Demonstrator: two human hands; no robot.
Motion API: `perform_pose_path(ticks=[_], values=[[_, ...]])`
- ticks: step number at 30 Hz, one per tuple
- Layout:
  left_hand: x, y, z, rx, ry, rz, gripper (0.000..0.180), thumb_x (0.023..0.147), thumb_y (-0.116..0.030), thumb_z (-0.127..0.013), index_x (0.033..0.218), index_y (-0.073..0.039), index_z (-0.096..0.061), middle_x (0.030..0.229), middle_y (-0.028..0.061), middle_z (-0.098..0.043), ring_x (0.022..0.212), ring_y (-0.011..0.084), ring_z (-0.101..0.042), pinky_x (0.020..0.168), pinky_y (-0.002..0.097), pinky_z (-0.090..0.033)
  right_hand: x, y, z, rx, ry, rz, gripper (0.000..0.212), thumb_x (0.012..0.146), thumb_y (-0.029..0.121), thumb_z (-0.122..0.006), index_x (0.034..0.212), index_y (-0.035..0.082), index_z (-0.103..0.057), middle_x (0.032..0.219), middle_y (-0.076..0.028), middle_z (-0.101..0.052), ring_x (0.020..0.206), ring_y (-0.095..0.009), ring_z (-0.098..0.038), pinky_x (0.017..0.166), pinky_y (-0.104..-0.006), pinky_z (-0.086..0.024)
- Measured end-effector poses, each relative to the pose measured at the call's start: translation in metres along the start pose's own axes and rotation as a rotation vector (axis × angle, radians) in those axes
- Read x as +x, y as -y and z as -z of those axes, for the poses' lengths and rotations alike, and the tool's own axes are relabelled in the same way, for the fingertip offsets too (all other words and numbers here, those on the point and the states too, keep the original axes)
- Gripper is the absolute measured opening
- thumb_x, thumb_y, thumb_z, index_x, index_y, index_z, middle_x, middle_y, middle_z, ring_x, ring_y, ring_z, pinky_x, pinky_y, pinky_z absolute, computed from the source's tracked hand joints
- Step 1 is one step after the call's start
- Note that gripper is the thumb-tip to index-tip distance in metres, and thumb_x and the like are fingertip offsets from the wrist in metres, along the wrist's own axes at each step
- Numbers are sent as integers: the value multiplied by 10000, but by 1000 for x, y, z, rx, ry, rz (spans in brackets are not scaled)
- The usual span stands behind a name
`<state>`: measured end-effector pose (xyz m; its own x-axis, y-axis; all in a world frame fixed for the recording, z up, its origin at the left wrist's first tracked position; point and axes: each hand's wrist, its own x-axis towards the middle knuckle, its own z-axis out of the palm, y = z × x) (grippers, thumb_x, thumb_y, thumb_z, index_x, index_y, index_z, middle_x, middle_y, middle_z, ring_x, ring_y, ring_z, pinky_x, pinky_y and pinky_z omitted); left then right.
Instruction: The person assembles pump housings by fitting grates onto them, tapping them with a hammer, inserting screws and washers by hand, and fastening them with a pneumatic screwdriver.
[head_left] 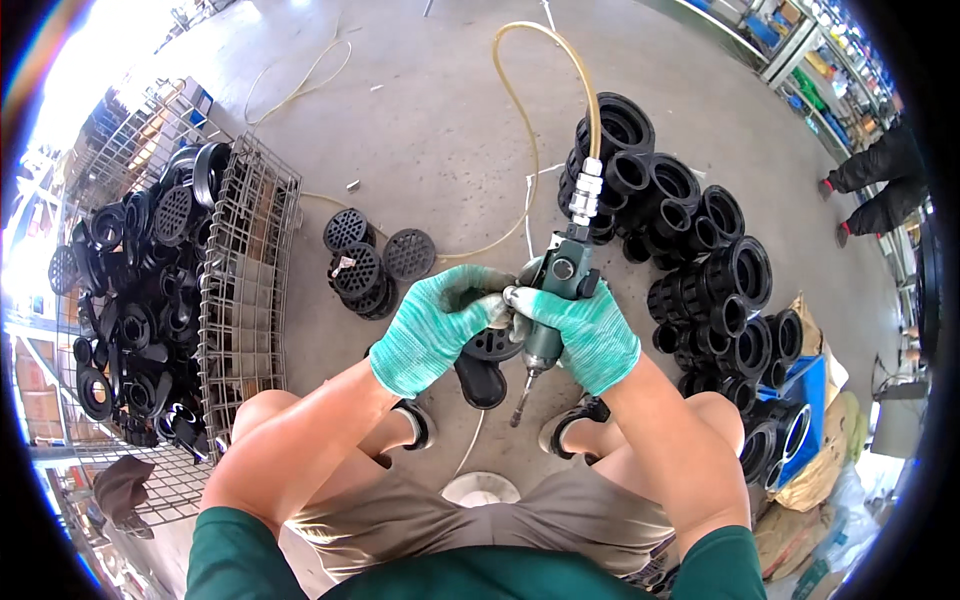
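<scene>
My right hand (583,330), in a green glove, is wrapped round a dark green air-powered screwdriver (543,345), its thin bit pointing down toward the floor. My left hand (432,325), gloved alike, has thumb and fingers pinched together against the right fingertips; whatever lies between them is too small to make out. A silver coupling (586,192) joins the tool's upper end to a yellowish hose (515,100). Below the hands, between my feet, is a black part (482,385) with a perforated round cover (492,346), partly hidden by the gloves and tool.
Left stands a wire cage (245,290) heaped with black parts (140,310). Perforated black discs (360,270) sit in small stacks ahead of my left hand. Many black ring-shaped fittings (740,275) line the right, near a blue bin (800,415). Another person's legs (880,180) show far right.
</scene>
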<state>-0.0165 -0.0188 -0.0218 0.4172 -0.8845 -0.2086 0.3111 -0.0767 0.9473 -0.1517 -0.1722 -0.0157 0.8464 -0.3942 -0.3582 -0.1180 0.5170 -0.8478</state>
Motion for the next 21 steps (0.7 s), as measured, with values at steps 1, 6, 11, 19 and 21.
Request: perform_pose_path(ticks=[1, 6, 11, 19, 21], values=[[-1, 0, -1, -2, -3, -2, 340, 968, -156, -706, 1251, 17, -629, 1053, 70, -700, 955, 136, -664, 869, 294, -547, -1, 2, -2, -3, 3, -1, 294, 852, 85, -772, 1096, 18, -622, 890, -100, -700, 703, -196, -694, 632, -326, -584], [-2, 6, -9, 196, -103, -115, 340, 981, -169, -693, 1254, 20, -623, 1005, 52, -689, 878, 102, -615, 821, 272, -516, -2, 1, -2, 52, 10, -6, 291, 857, 92, -771, 1098, 22, -623, 899, -96, -704, 707, -198, -694, 626, -318, -578], [1, 6, -17, 527, -113, -174, 247, 942, -62, -675, 1178, -2, -634, 931, 14, -643, 834, 83, -569, 749, 263, -498, -6, 1, 7, -8, 19, -15, 240, 900, 85, -732, 1121, 21, -661, 927, -77, -720, 731, -160, -683, 646, -301, -576], [-7, -3, 5, 396, -172, -198, 101, 969, -65, -661, 1044, -9, -623, 865, 2, -618, 765, 71, -541, 702, 235, -473, 11, -3, -23, 110, 57, -60, 156, 882, 94, -761, 967, 25, -650, 818, -32, -672, 683, -120, -634, 635, -283, -528], [-14, -13, 0, 448, -193, -176, 99, 935, -29, -669, 1021, -19, -618, 825, -3, -597, 734, 74, -526, 674, 240, -464, 4, -4, -25, 158, 51, -49, 148, 864, 108, -771, 938, 30, -669, 810, -24, -676, 689, -119, -627, 627, -289, -514]])
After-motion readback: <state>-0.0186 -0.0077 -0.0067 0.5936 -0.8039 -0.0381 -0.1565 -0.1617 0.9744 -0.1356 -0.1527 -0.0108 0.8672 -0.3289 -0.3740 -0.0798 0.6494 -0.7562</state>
